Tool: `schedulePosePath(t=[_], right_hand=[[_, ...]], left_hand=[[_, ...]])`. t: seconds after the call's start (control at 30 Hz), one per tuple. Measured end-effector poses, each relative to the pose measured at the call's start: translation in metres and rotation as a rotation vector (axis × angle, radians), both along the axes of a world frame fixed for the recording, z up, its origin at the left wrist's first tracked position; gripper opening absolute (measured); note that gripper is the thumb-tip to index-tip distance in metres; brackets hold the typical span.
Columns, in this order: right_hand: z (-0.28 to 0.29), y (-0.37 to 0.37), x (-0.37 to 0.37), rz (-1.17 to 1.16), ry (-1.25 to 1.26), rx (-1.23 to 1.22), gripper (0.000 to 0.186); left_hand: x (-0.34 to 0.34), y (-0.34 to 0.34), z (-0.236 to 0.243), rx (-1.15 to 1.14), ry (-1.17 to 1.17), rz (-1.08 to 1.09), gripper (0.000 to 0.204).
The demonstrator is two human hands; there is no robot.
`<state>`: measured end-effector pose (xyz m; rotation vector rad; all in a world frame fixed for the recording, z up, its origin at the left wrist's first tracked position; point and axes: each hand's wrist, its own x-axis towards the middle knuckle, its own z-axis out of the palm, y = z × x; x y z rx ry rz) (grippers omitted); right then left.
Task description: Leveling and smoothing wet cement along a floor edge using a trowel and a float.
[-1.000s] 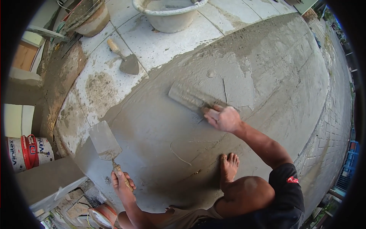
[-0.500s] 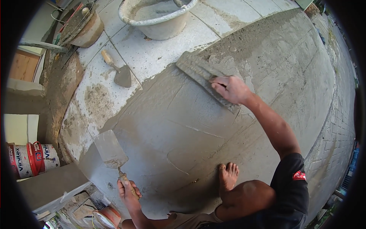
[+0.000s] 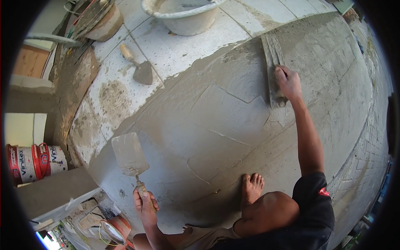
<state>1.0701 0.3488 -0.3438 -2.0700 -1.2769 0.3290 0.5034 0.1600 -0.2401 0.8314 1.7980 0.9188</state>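
Observation:
My right hand (image 3: pixel 288 83) is closed on the handle of a long, cement-coated plastering float (image 3: pixel 271 62), which lies against wet grey mortar (image 3: pixel 200 137). The float points away from me, near the border between smooth and rougher mortar. At the lower left, my left hand (image 3: pixel 145 204) grips the wooden handle of a square-bladed trowel (image 3: pixel 129 153), its blade flat side up and smeared with mortar. Thin ridges and curved lines mark the wet surface between the two tools. My bare foot (image 3: pixel 253 186) rests on the mortar in front of me.
A pointed trowel (image 3: pixel 138 68) lies on white speckled tiles (image 3: pixel 179 58). Beyond it stand a mortar-caked basin (image 3: pixel 187 21) and a dirty bucket (image 3: pixel 104 25). Paint pails (image 3: pixel 35 162) are at left, above a grey ledge (image 3: pixel 58 193). An orange container (image 3: pixel 116 230) sits lower left.
My right hand has swept the float to the right and turned it from slanting to nearly lengthwise, leaving a fresh ridge behind. My left hand still holds its trowel; the whole view has shifted slightly.

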Motion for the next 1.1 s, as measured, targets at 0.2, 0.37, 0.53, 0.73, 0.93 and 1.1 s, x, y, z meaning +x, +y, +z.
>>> schedulePosePath(t=[0.2,0.37,0.53,0.73,0.93,1.1], right_hand=[[-0.021,-0.061,-0.078,-0.052,0.684,-0.007,0.037],[-0.031,-0.048,-0.191,0.305,0.829,-0.106,0.035],[-0.002,-0.066,-0.313,0.952,0.423,-0.043,0.032],[0.07,-0.097,-0.413,1.079,0.627,-0.534,0.026],[0.026,-0.153,-0.576,1.132,0.387,-0.182,0.022],[-0.01,-0.191,-0.684,1.191,0.143,-0.29,0.028]], left_hand=[[-0.02,-0.013,0.015,0.047,-0.045,0.145,0.033],[-0.041,-0.021,0.037,0.13,-0.075,0.27,0.032],[-0.077,-0.034,0.053,0.185,-0.094,0.409,0.032],[-0.146,-0.039,0.038,0.276,-0.133,0.587,0.026],[-0.214,-0.039,0.012,0.318,-0.18,0.73,0.025],[-0.238,-0.046,0.001,0.299,-0.279,0.697,0.023]])
